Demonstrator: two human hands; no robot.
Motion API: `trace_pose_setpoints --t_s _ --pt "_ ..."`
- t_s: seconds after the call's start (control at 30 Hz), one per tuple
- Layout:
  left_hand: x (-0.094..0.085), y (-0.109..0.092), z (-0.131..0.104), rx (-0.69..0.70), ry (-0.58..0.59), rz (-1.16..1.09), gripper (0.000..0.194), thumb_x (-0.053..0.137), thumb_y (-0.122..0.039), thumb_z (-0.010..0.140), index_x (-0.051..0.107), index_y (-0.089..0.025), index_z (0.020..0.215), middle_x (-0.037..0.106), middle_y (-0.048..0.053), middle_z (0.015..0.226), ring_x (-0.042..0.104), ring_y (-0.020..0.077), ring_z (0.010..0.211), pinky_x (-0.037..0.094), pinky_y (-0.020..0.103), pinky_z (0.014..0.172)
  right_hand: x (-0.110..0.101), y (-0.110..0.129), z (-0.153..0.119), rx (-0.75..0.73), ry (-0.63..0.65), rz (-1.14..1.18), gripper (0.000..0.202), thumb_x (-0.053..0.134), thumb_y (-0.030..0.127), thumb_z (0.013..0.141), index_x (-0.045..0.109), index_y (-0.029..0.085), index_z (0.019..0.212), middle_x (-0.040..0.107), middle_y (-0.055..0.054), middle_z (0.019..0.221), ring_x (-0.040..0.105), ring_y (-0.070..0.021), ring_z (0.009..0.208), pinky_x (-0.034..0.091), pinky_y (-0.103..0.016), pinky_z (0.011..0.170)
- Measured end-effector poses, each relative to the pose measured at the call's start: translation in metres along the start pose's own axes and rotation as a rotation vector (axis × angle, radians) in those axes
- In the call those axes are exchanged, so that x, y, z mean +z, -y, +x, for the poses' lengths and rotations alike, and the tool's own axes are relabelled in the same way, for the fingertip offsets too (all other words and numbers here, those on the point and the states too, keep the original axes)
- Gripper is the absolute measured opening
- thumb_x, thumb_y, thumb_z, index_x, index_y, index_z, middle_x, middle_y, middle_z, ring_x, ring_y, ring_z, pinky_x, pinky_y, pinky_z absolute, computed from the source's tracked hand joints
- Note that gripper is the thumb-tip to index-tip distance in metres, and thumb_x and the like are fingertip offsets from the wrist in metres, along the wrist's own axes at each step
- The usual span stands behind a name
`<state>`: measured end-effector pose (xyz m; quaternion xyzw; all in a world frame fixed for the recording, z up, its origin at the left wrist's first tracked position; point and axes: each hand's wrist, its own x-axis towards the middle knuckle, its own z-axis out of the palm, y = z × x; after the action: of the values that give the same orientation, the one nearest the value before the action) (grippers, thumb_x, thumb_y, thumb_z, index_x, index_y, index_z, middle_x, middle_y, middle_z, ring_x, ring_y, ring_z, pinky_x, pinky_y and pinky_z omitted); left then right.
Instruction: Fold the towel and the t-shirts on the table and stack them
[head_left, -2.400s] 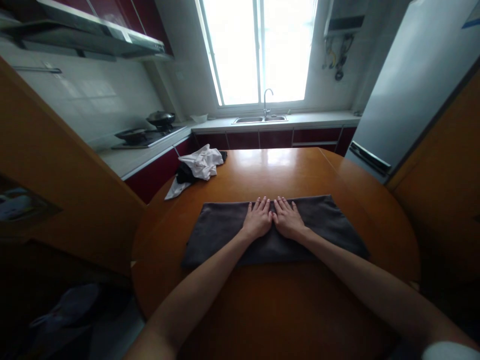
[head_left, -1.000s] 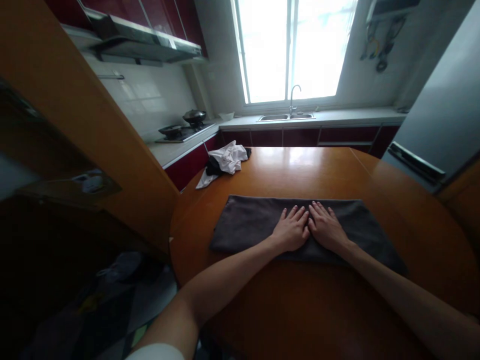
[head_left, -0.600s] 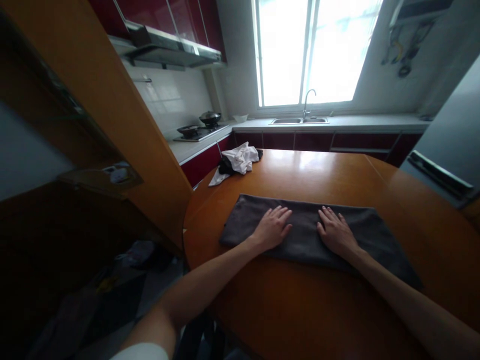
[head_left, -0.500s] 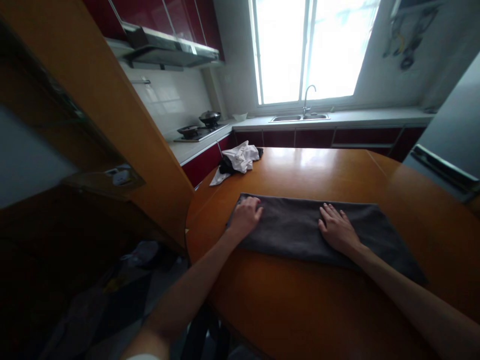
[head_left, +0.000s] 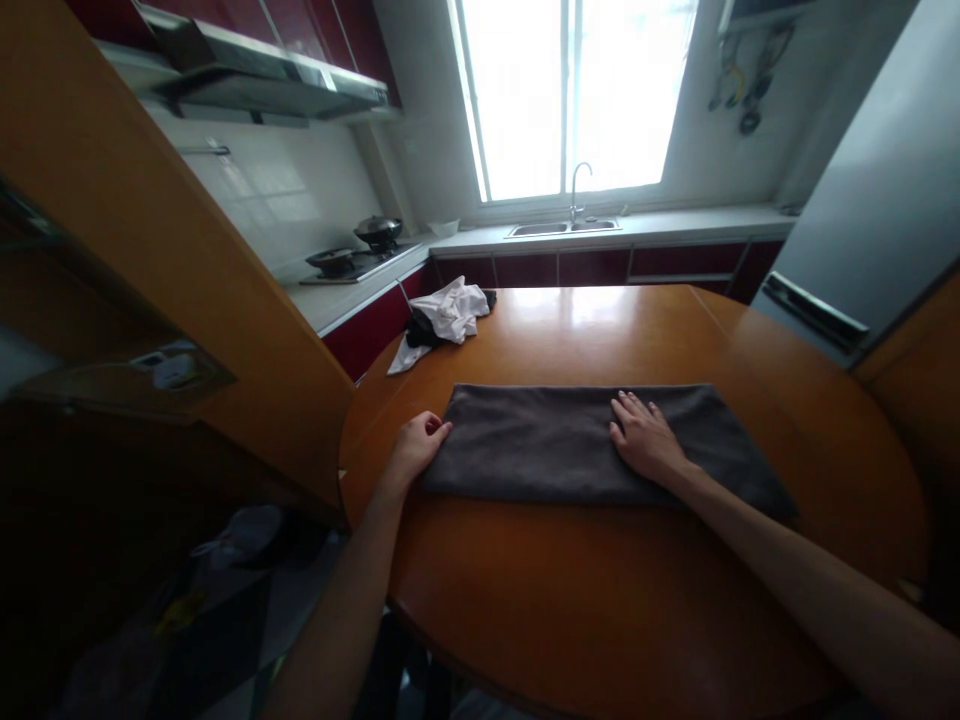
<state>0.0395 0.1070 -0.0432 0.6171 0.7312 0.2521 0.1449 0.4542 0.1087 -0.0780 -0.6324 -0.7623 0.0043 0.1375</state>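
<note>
A dark grey cloth (head_left: 540,450), folded into a long flat strip, lies across the wooden table (head_left: 570,580) in front of me. At its left edge is my left hand (head_left: 417,447), with the fingers curled and the thumb meeting the cloth's border in a pinch. My right hand (head_left: 646,438) rests palm down on the cloth, right of its middle, fingers stretched out. The cloth's right end slants toward me beyond my right forearm and lies flat. Slight wrinkles run over its surface.
A crumpled white and black garment (head_left: 450,312) sits at the table's far left edge. Behind it are a stove (head_left: 360,265) with pans and a counter with a sink (head_left: 562,229). A wooden partition (head_left: 247,250) stands left; a fridge (head_left: 847,220) stands right.
My left hand has slid left off the top of the cloth to its left edge, fingers curling. The right hand stays flat on the cloth. The view has shifted to the right.
</note>
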Motion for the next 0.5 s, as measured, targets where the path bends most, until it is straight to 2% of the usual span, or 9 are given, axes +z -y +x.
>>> trace_pose_setpoints --t_s 0.17,0.37,0.5 --pt "-0.0027 -0.0032 0.0004 0.029 -0.048 -0.023 0.014 0.062 -0.035 0.082 0.064 -0.021 0.081 0.071 0.004 0.081 0.067 0.0199 0.078 0.046 0.027 0.071 -0.0041 0.002 -0.001 0.005 0.01 0.01 0.055 0.036 0.032 0.099 0.048 0.009 0.148 0.036 -0.015 0.161 0.029 -0.0255 0.151 0.021 -0.048 0.123" --pt "-0.0026 -0.0051 0.0023 0.015 -0.142 -0.143 0.02 0.061 -0.039 0.082 0.064 -0.019 0.082 0.071 0.005 0.083 0.066 0.0199 0.078 0.049 0.027 0.073 -0.0042 0.0018 -0.0012 0.008 0.015 0.015 0.055 0.036 0.031 0.099 0.048 0.008 0.148 0.036 -0.014 0.161 0.029 -0.0258 0.151 0.021 -0.048 0.123" --pt "-0.0022 -0.0012 0.0031 -0.054 -0.097 -0.095 0.017 0.066 -0.035 0.079 0.065 -0.018 0.08 0.071 0.005 0.081 0.067 0.0203 0.078 0.049 0.027 0.071 -0.0055 0.0026 -0.0017 0.006 0.009 0.029 0.054 0.037 0.031 0.099 0.049 0.01 0.147 0.037 -0.015 0.161 0.03 -0.0257 0.151 0.021 -0.049 0.123"
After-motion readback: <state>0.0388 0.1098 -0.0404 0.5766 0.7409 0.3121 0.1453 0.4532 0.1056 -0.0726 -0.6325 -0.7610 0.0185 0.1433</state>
